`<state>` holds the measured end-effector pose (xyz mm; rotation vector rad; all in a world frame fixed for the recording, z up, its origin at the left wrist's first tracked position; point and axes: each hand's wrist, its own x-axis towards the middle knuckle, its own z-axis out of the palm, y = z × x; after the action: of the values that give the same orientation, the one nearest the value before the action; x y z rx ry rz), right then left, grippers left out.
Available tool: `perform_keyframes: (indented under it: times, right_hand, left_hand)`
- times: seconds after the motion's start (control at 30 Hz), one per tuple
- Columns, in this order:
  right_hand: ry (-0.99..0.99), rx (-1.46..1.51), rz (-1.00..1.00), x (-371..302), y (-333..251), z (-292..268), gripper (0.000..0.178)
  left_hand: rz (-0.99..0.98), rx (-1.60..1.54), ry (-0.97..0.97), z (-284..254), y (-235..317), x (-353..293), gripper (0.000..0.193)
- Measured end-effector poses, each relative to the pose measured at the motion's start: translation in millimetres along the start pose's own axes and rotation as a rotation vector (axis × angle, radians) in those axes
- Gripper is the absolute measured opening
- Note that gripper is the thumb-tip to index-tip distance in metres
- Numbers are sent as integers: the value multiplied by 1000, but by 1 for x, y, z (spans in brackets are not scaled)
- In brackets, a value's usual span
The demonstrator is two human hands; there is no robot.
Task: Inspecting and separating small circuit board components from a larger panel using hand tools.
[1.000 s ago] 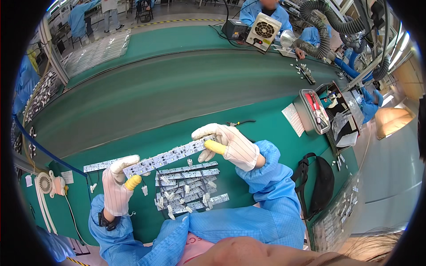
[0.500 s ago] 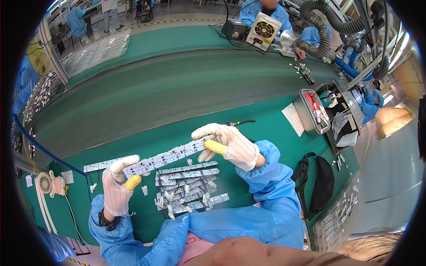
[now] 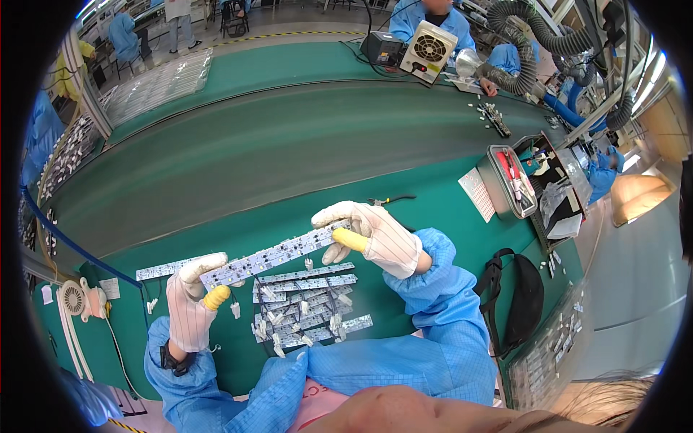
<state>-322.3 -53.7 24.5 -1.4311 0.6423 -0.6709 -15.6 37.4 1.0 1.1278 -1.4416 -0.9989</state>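
Pliers (image 3: 392,199), yellow/black handle, just beyond the right fingers (image 3: 349,239). Well right of those: dotted sheet (image 3: 476,193), then grey tool container (image 3: 504,189); black bag (image 3: 525,297) also right, closer to the wearer. Left of the left fingers (image 3: 216,296): small white fan (image 3: 73,296), paper slip (image 3: 110,289). Beyond both sets of fingers: dark green belt (image 3: 253,144). Far past the right ones: boxy white blower (image 3: 438,58), co-worker in blue (image 3: 408,20) behind it.

The green tabletop (image 3: 440,202) carries wired circuit strips (image 3: 307,294), pliers (image 3: 390,200), a black bag (image 3: 525,289).
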Motion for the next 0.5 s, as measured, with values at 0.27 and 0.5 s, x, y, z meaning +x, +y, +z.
perform_keyframes:
  times: [0.27,0.5]
  right_hand:
    - [-4,5,-1,0,2,-1,32]
    - [-8,11,-3,-1,2,-1,31]
  left_hand:
    - [6,69,11,-2,-1,0,57]
    - [-2,29,6,1,2,0,56]
